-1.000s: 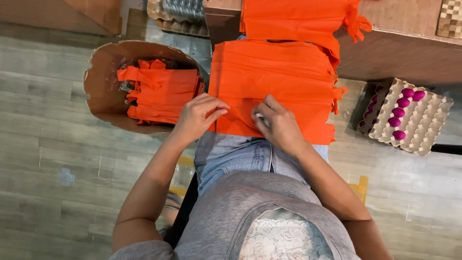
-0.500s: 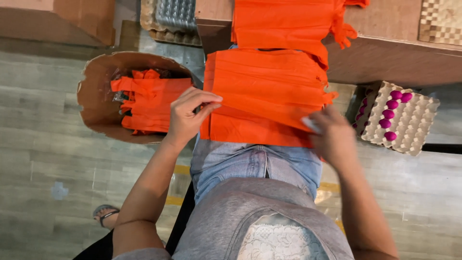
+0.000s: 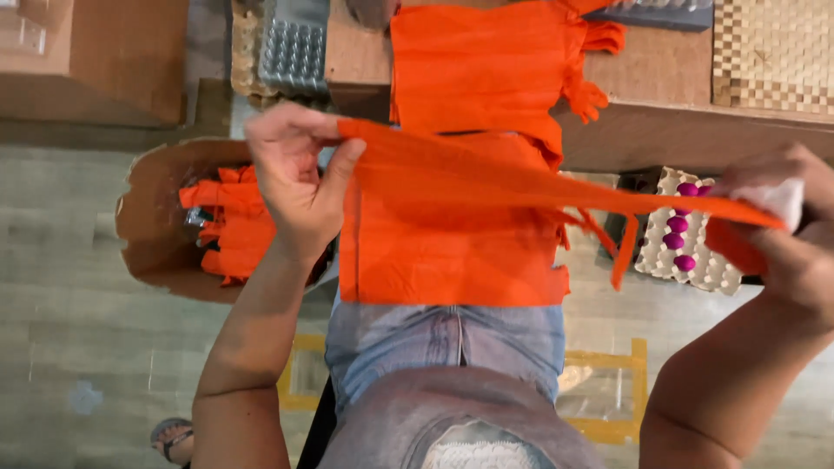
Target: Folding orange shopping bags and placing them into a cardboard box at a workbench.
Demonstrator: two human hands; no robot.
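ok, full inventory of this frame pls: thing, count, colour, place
orange sheet: one, orange, stretched in the air between both hands
orange stack on lap: one pile, orange, on the person's lap
orange stack on table: one pile, orange, on the wooden table at top
wooden table: one, brown, top right
cardboard box: one, brown, on the floor at left, with folded orange pieces inside
egg tray: one, beige, right, with four magenta eggs showing
grey tray: one, grey, top left
woven mat: one, tan checked, top right
left hand: pinches the sheet's left end
right hand: grips the sheet's right end
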